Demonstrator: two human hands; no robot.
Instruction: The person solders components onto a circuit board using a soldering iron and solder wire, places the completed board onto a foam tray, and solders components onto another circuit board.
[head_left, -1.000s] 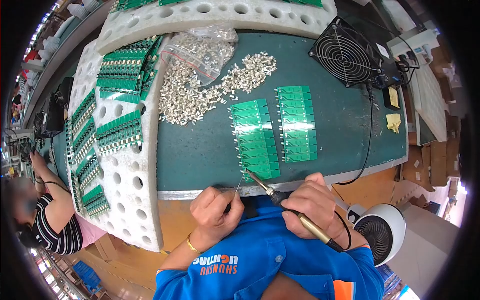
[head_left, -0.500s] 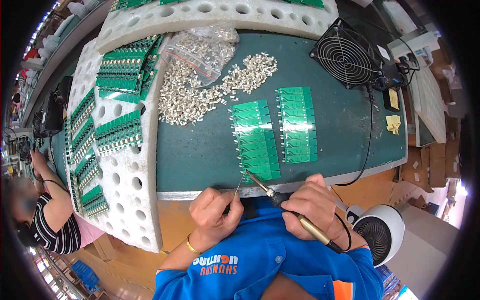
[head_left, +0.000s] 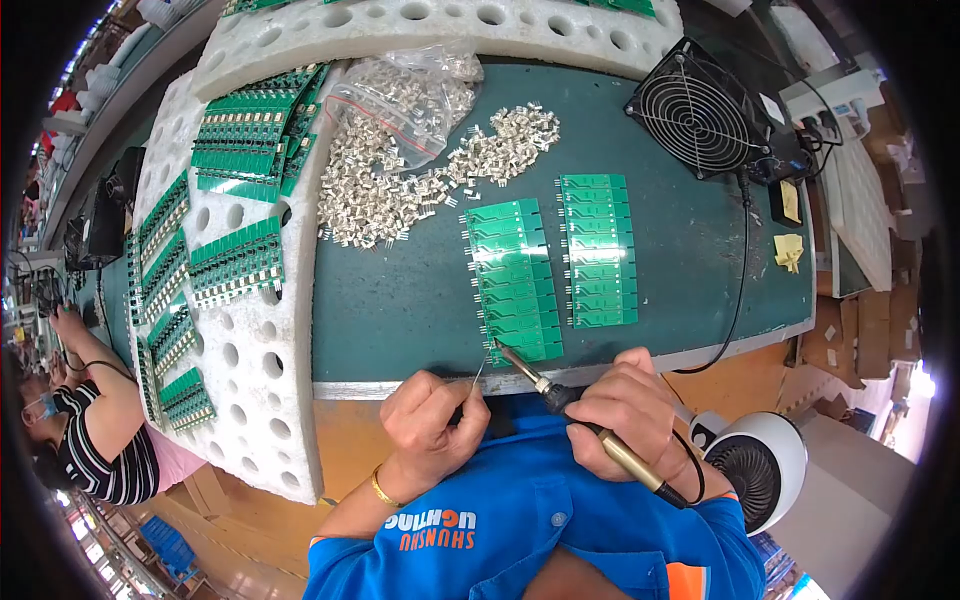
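My left hand (head_left: 434, 420) pinches a thin solder wire (head_left: 481, 371) that runs up to the lower left corner of a green circuit board panel (head_left: 515, 280). Held like a pen in my right hand (head_left: 622, 415) is a soldering iron (head_left: 625, 460), its tip at that same corner, by the wire's end. A second green panel (head_left: 599, 250) lies just to the right, apart from the first. Small white connectors (head_left: 375, 205) are heaped behind and to the left, partly under a clear plastic bag (head_left: 420, 110).
White foam boards (head_left: 245, 350) at the left and back hold more green panels (head_left: 238, 262). A black fan (head_left: 695, 115) stands at the back right, its cable (head_left: 745, 270) crossing the table. A white fan (head_left: 755, 465) is at lower right. Another person (head_left: 100, 430) sits at far left.
The whole view has shifted slightly. Both hands keep their hold, with wire and iron tip at the same corner. At far left the other person's head and arm have moved a little.
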